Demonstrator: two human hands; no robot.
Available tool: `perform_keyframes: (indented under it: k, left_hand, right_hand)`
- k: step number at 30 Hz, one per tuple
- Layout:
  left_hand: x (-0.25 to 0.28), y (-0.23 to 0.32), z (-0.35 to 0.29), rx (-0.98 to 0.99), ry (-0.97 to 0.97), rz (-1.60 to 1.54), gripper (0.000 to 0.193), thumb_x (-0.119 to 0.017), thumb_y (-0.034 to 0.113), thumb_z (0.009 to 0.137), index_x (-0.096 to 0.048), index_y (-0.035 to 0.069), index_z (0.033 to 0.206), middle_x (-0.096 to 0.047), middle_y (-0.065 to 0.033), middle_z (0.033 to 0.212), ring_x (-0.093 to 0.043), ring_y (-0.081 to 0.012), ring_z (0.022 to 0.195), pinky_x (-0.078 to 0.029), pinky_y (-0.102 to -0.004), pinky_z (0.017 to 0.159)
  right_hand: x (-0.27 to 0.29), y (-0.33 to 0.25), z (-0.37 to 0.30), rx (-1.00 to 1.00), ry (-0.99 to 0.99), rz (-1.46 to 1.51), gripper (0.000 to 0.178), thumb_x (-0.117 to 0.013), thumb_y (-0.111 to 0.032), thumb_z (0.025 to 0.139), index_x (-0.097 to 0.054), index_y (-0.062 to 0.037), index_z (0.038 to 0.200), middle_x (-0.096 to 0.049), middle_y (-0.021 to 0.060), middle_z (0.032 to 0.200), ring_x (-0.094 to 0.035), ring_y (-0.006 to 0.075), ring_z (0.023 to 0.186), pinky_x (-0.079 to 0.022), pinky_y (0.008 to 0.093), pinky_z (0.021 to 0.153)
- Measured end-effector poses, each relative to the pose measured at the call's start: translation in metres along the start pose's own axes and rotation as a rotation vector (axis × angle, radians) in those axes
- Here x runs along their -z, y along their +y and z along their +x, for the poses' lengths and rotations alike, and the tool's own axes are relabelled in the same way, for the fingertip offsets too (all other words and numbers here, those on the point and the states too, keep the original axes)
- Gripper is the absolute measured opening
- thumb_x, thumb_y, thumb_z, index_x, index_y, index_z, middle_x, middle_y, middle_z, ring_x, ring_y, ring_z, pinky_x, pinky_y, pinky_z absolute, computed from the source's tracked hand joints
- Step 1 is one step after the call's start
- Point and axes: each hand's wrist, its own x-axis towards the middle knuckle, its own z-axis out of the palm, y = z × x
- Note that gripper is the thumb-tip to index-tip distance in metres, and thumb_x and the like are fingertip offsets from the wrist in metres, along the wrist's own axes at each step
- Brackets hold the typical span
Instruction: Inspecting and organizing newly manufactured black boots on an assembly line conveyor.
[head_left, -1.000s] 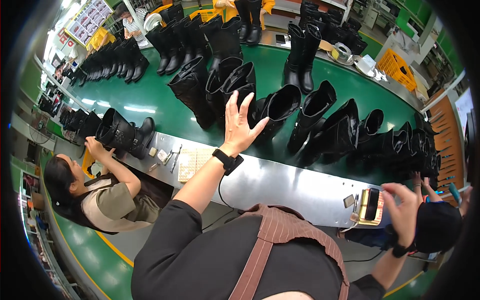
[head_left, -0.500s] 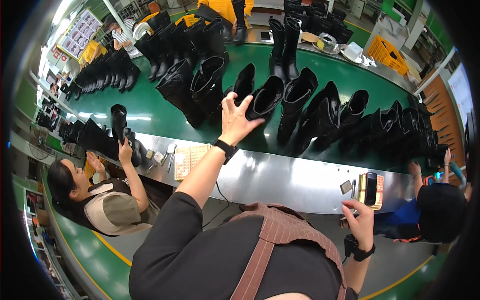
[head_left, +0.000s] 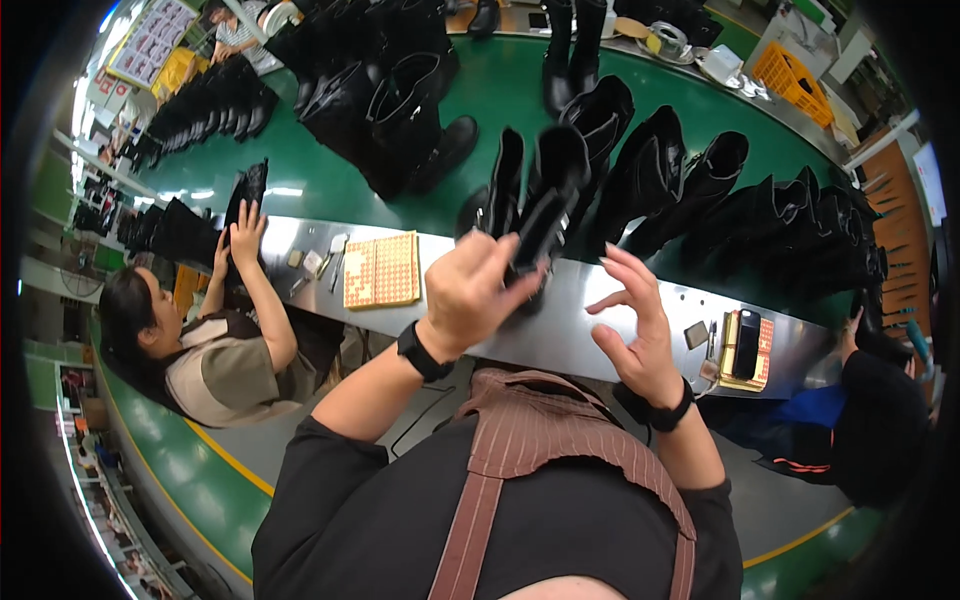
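Note:
My left hand (head_left: 468,295) is closed, thumb and fingers pinching a black boot (head_left: 540,228) above the near side of the table. Motion smears the boot a little, and its lower part is partly hidden by my fingers. Close behind it stands another tall black shaft (head_left: 508,180); I cannot tell whether my hand also holds that one. Just right of the boot, my right hand (head_left: 638,325) hovers with fingers spread, touching nothing. More black boots (head_left: 645,165) stand to the right, and a pair with a visible foot (head_left: 400,135) stands to the left.
A green tabletop (head_left: 330,205) with a metal strip (head_left: 590,345) runs across in front of me. On the strip lie an orange-and-yellow patterned pad (head_left: 381,270) and a phone (head_left: 745,345) on a similar pad. One co-worker (head_left: 200,340) handles a boot at left; another (head_left: 880,420) works at right.
My left hand has drawn a boot from the row back toward me. My right hand has come up and inward beside it. The co-worker at left has both hands on a boot.

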Motion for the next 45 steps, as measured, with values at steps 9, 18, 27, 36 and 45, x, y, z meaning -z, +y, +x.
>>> perform_keyframes:
  k: [9, 18, 27, 36, 45]
  left_hand:
    - [0.061, 0.013, -0.055, 0.231, -0.263, -0.048, 0.066, -0.093, 0.025, 0.064, -0.054, 0.003, 0.113, -0.058, -0.0136, 0.101, -0.058, -0.0308, 0.088, -0.048, -0.0399, 0.075]
    - [0.071, -0.004, -0.036, 0.291, -0.118, -0.018, 0.028, -0.085, 0.002, 0.063, -0.072, 0.003, 0.089, -0.045, -0.0063, 0.072, -0.047, -0.0234, 0.067, -0.038, -0.0357, 0.060]
    - [0.075, 0.032, -0.042, 0.209, -0.517, -0.134, 0.044, -0.083, 0.005, 0.066, -0.077, 0.019, 0.108, -0.043, -0.0032, 0.075, -0.046, -0.0220, 0.070, -0.039, -0.0342, 0.057]
    - [0.090, 0.047, -0.034, 0.215, -0.825, -0.227, 0.049, -0.078, 0.000, 0.066, -0.077, 0.025, 0.109, -0.045, -0.0063, 0.091, -0.046, -0.0264, 0.088, -0.046, -0.0349, 0.074]
    - [0.105, 0.042, -0.021, 0.276, -0.921, -0.179, 0.048, -0.072, -0.003, 0.063, -0.078, 0.023, 0.103, -0.047, -0.0079, 0.098, -0.047, -0.0291, 0.097, -0.046, -0.0385, 0.083]
  right_hand:
    - [-0.037, -0.011, 0.024, 0.048, -0.168, -0.282, 0.049, -0.082, -0.034, 0.075, -0.058, -0.0053, 0.107, -0.058, 0.0110, 0.104, -0.063, 0.0306, 0.082, -0.052, 0.0379, 0.070]
    - [0.053, -0.009, 0.010, -0.087, 0.023, -0.198, 0.014, -0.064, -0.007, 0.078, -0.054, 0.0024, 0.081, -0.054, 0.0102, 0.085, -0.053, 0.0205, 0.078, -0.043, 0.0299, 0.072]
    - [0.133, -0.030, -0.039, -0.343, -0.219, -0.450, 0.013, -0.061, 0.001, 0.073, -0.057, 0.0015, 0.085, -0.066, 0.0148, 0.103, -0.062, 0.0271, 0.092, -0.046, 0.0319, 0.087]
    - [0.049, -0.073, -0.037, -0.581, 0.149, -0.068, 0.051, -0.079, -0.018, 0.079, -0.061, -0.0022, 0.124, -0.063, 0.0122, 0.113, -0.060, 0.0213, 0.107, -0.050, 0.0361, 0.089]
    - [-0.069, 0.058, 0.015, -0.332, 0.081, -0.252, 0.028, -0.068, -0.015, 0.090, -0.064, -0.0009, 0.114, -0.071, 0.0128, 0.081, -0.069, 0.0291, 0.076, -0.054, 0.0377, 0.073]
